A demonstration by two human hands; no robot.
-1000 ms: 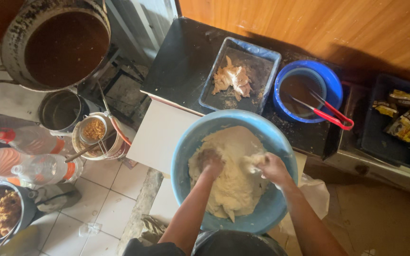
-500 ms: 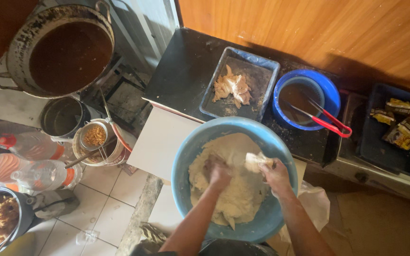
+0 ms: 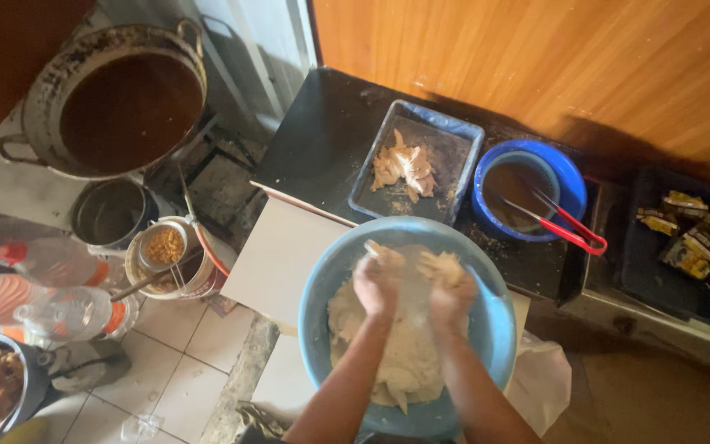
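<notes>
Over the middle of the blue basin, working a pale shredded mass between both hands. Left hand closing around a clump of the pale shreds, fingers curled narrow; right hand likewise cupped on a clump, the two hands nearly touching above the heap. Mass filling most of the basin, basin resting at the near edge of the desk.

Judging by this: pulling or rubbing the pieces apart, mid-way through, with much of the heap below looking already shredded. Calling next, probably, for loosening the grip so the shreds drop back into the basin, then digging into the heap for a fresh clump.

Lying just beyond the basin, a dark tray with a few pale pieces; beside it a blue bowl of brown liquid with red tongs across it. Standing well apart at left, a big pot of dark liquid and plastic bottles on the tiled floor.
</notes>
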